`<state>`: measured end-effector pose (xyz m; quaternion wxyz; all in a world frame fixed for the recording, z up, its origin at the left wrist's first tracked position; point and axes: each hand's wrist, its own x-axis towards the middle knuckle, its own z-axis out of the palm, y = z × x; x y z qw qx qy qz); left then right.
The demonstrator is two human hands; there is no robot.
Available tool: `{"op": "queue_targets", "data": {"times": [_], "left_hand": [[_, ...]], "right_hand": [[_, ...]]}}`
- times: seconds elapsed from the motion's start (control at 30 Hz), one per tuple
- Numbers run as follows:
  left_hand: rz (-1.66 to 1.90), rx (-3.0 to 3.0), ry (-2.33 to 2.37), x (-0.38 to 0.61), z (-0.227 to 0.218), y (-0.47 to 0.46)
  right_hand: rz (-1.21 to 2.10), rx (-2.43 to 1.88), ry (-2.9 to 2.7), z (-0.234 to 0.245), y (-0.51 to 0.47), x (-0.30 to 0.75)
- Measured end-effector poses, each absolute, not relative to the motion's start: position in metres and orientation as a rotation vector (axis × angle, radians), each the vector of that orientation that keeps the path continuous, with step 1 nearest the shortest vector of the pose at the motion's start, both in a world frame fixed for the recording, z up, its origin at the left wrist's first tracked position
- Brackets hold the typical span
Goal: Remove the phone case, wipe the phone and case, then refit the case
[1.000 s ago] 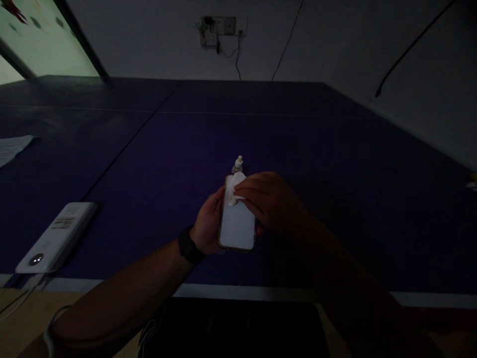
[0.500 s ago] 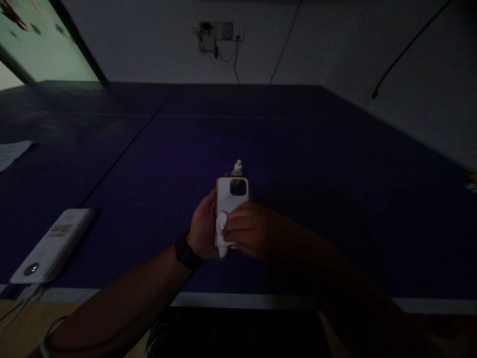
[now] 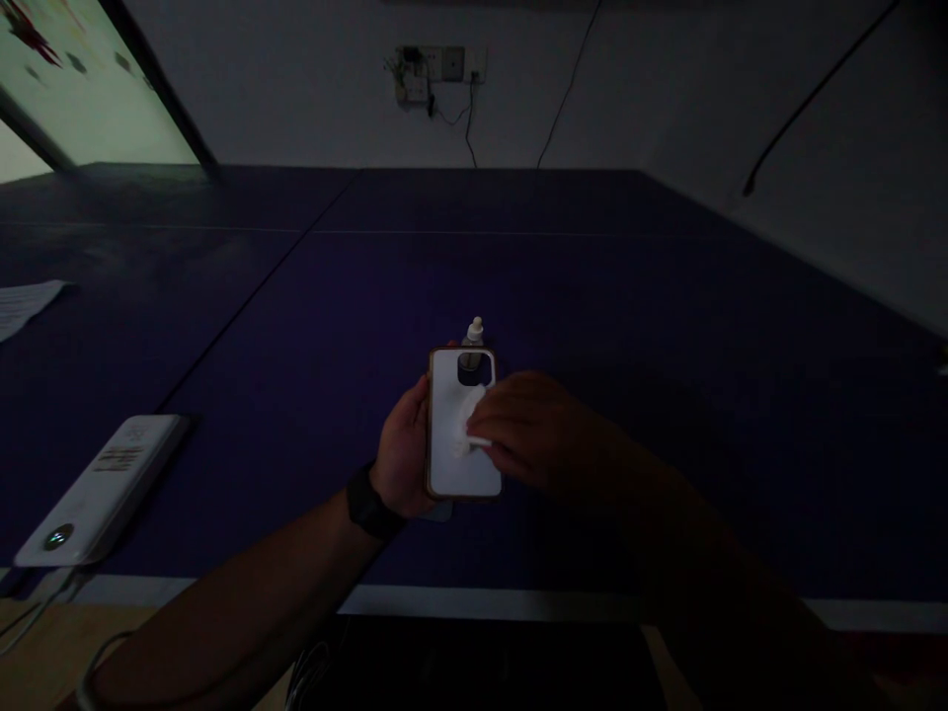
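My left hand grips a smartphone from below and behind. The phone has a white back, a thin gold-brown rim and a dark camera cut-out at its top. My right hand lies over the phone's right side, pressing a crumpled white tissue on the middle of its back. A black watch strap circles my left wrist. Just beyond the phone, a small dropper bottle with a white cap stands, its lower part hidden behind the phone.
A white power bank lies on the dark blue table at the left, with a cable at its near end. A sheet of paper lies at the far left. Wall sockets with hanging cables are beyond the table.
The tissue has moved up the phone's back, from its lower edge to the middle. My right hand has shifted up and right with it. The phone stays in my left hand.
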<state>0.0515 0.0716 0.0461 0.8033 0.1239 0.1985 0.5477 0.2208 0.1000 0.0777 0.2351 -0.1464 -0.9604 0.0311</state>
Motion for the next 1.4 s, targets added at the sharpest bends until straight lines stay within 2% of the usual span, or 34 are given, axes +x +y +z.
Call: {"op": "queue_targets", "data": {"times": [0.1, 0.27, 0.43, 0.63, 0.83, 0.97, 1.03, 1.2, 1.4], "left_hand": [[1.128, 0.281, 0.417, 0.05, 0.043, 0.073], [1.144, 0.242, 0.42, 0.048, 0.041, 0.077], [1.133, 0.257, 0.446, 0.048, 0.042, 0.078], [1.098, 0.259, 0.427, 0.049, 0.043, 0.076], [1.066, 0.305, 0.393, 0.05, 0.037, 0.072], [1.088, 0.333, 0.421, 0.049, 0.039, 0.072], [1.068, 0.356, 0.391, 0.048, 0.04, 0.071], [0.954, 0.398, 0.304, 0.046, 0.041, 0.068], [0.832, 0.449, 0.305, 0.048, 0.039, 0.065]], "right_hand": [[-0.052, -0.509, -2.552, 0.077, 0.099, 0.217], [0.109, -0.293, -2.735, 0.074, 0.094, 0.214], [-0.076, -0.523, -2.574, 0.072, 0.101, 0.216], [0.154, -0.262, -2.794, 0.074, 0.099, 0.22], [-0.076, -0.491, -2.609, 0.074, 0.103, 0.22], [0.038, -0.333, -2.704, 0.076, 0.1, 0.219], [0.035, -0.385, -2.584, 0.08, 0.101, 0.223], [0.022, -0.856, -1.982, 0.081, 0.115, 0.232], [0.168, -0.831, -2.079, 0.07, 0.12, 0.22]]}}
